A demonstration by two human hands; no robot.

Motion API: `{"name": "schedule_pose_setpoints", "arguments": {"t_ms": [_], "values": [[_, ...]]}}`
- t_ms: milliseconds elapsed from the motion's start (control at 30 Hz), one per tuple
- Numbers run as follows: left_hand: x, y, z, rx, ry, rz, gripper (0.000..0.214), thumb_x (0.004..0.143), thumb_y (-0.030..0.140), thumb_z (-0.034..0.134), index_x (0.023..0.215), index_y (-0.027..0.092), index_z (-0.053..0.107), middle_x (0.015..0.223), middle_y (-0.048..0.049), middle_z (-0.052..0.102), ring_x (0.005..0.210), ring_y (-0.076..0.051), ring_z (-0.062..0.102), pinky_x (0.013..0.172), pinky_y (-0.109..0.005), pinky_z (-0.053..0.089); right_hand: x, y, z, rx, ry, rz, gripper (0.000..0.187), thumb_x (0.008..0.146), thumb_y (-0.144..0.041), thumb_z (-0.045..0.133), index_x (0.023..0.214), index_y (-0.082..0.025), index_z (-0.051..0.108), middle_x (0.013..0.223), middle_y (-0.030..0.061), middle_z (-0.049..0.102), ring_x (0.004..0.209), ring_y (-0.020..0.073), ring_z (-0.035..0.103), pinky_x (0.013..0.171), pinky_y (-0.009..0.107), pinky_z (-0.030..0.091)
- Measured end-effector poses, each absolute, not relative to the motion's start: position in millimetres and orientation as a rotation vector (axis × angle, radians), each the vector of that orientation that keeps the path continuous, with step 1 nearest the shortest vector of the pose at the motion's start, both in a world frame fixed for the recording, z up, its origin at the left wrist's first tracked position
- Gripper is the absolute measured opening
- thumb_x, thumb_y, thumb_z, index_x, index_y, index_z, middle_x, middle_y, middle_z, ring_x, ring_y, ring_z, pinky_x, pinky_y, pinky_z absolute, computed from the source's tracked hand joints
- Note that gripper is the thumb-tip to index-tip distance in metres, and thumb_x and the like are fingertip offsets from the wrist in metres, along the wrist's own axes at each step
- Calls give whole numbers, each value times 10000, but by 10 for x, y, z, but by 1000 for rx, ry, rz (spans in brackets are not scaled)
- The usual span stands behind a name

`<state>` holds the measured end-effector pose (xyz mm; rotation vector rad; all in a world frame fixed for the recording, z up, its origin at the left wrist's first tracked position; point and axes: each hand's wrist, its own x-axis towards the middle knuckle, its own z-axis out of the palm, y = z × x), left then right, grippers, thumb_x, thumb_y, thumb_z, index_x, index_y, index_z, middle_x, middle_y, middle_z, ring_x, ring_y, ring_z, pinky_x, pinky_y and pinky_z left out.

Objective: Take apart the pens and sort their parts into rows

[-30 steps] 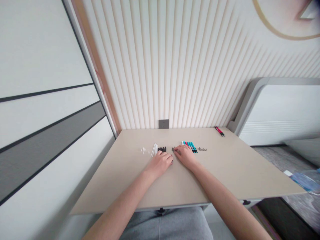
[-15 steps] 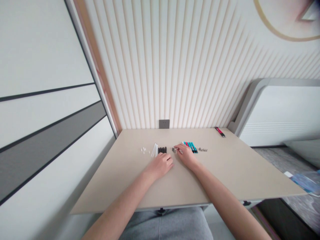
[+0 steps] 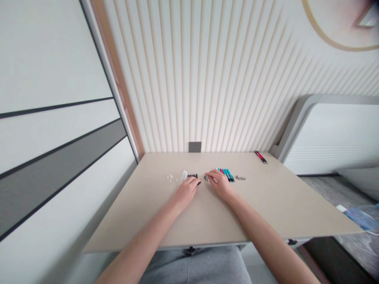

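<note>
Across a beige tabletop, a small row of parts is laid out at about 12 o'clock from the seated person, with both forearms reaching in from 6 o'clock. The left hand is held low, its fingers curved and partly closed at the near ends of a group of short black pieces. Whether those pieces are gripped or only touched cannot be told. Just beside that group, toward 10 o'clock, thin white sticks are fanned out and lie partly behind the left hand. Further round, a scatter of tiny white parts is placed well clear of the hand.

The right hand is kept near the left, with its fingers stretched out and slightly bent toward a small grey metal piece. That piece is touched or nearly touched; no firm grip can be made out, and anything held in the fingers is too small to tell. At about 1 o'clock from this hand, a row of teal and pink markers is lined up side by side. Beyond them, a short line of small grey parts is set out. A red-and-black pen is left apart near the far edge, at 2 o'clock, and a grey wall socket is fixed to the slatted wall panel behind.
</note>
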<state>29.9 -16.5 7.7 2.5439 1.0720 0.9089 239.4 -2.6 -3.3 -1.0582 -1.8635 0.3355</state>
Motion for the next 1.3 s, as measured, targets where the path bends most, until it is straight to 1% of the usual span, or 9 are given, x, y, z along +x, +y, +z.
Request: {"name": "schedule_pose_setpoints", "arguments": {"t_ms": [100,200,300,667,867,1033,1133,1233,1300], "values": [[289,-111,41,2420,1064,1076,299,884,72,508,1136,214,583,1081,-62,615,1020,-191,610,928,-363,511,2356,-44,-15,-1098,-1743,491,194,885,-317,577,951,-211,725,925,74,716,846,204,654,808,358,520],[284,-85,26,2329,1049,1156,296,865,77,544,1124,213,584,1046,-51,626,938,-173,630,874,-340,532,2314,-78,11,-1138,-1655,631,223,837,-383,638,933,-204,727,909,64,733,831,205,658,803,355,519],[287,-94,36,2297,1048,1190,324,848,74,563,1138,219,577,1000,-34,636,891,-164,632,847,-326,534,2272,-117,42,-1136,-1649,699,241,816,-411,660,910,-201,732,887,56,735,833,201,648,816,351,509],[298,-111,65,2293,1027,1175,305,846,88,578,1121,222,580,950,-22,630,866,-165,618,821,-311,512,2204,-171,79,-1087,-1717,751,209,848,-371,620,929,-207,719,939,48,735,853,190,638,819,339,492],[312,-127,75,2278,993,1178,298,852,96,568,1122,222,587,986,-36,645,916,-175,627,855,-323,512,2179,-184,95,-1066,-1774,760,185,851,-356,616,911,-208,711,922,46,732,844,188,639,795,338,492],[311,-137,85,2231,1006,1192,302,850,120,585,1135,220,583,1020,-45,666,909,-178,648,851,-336,528,2135,-193,92,-999,-1773,725,190,856,-336,617,974,-220,711,953,47,729,859,186,638,799,342,497],[287,-129,103,2246,1032,1209,325,856,122,579,1163,227,578,1008,-41,680,898,-177,656,843,-335,532,2125,-194,85,-971,-1784,693,252,871,-329,607,1090,-232,687,991,49,721,880,186,638,818,348,499],[221,-107,142,2262,1141,1365,301,865,144,585,1156,220,584,974,-40,673,902,-179,640,858,-340,517,2133,-204,82,-982,-1804,602,309,908,-307,564,1199,-234,634,1008,57,706,914,188,632,854,355,493],[152,-82,174,2232,1261,1505,251,880,182,583,1129,214,593,962,-45,662,893,-181,626,858,-344,509,2126,-220,84,-989,-1908,478,271,935,-277,519,1167,-231,652,994,68,691,927,193,617,864,357,481]]}}
